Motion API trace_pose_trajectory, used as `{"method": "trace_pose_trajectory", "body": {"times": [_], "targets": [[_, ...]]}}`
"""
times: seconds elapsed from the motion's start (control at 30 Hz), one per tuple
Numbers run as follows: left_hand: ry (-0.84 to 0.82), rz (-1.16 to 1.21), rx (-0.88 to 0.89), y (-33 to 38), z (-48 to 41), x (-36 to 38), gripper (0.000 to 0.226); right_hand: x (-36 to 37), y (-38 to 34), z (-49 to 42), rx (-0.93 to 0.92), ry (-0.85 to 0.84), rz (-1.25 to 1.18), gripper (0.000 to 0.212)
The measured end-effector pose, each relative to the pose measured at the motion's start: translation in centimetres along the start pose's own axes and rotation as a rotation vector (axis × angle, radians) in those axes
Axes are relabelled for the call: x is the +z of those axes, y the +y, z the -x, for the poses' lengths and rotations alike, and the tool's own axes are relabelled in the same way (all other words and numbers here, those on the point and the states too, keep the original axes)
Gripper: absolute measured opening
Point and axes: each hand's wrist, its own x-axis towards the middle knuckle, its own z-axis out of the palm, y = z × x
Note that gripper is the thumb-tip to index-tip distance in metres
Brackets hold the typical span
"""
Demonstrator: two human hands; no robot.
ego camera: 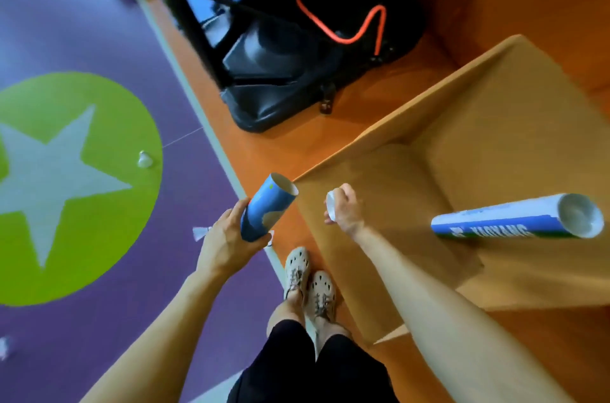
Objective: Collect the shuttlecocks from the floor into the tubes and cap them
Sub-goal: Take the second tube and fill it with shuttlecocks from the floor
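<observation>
Cardboard box (pixel 495 145): open, under and beyond the right fingers.
Capped tube (pixel 515 221): blue and white, right of the right fingers and apart from them, long axis near level, capped end toward the right.
Held tube (pixel 269 211): left hand (pixel 227 241) wraps its lower end; long axis tilts up-right, open mouth toward the right hand.
Right hand (pixel 343 208): fingers curled round a white cap (pixel 331 203).
Shuttlecocks: one (pixel 145 159) on the green circle (pixel 109 237), well beyond the left fingers; one (pixel 199 233) just left of them.
</observation>
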Motion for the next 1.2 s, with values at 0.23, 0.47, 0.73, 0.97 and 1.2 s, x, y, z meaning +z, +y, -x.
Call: {"method": "trace_pose_trajectory", "body": {"times": [0.23,0.47,0.73,0.97,1.2], "targets": [[0.131,0.075,-0.24,-11.5,7.5,-1.1,0.086,9.3,3.9,1.6,-0.149,-0.207,0.56,0.027],[0.133,0.124,-0.281,-22.3,10.6,3.9,0.086,18.0,10.7,0.3,-0.165,-0.277,0.875,0.026],[0.136,0.091,-0.28,-34.3,6.8,16.6,0.083,25.3,24.7,-10.7,-0.083,-0.264,1.066,0.022],[0.19,0.072,-0.273,-42.7,1.5,28.4,0.082,30.8,35.2,-22.4,-0.207,-0.292,1.265,0.032],[0.258,0.077,-0.305,-48.5,-1.3,33.2,0.08,35.4,40.2,-29.9,-0.318,-0.3,1.504,0.022]]}}
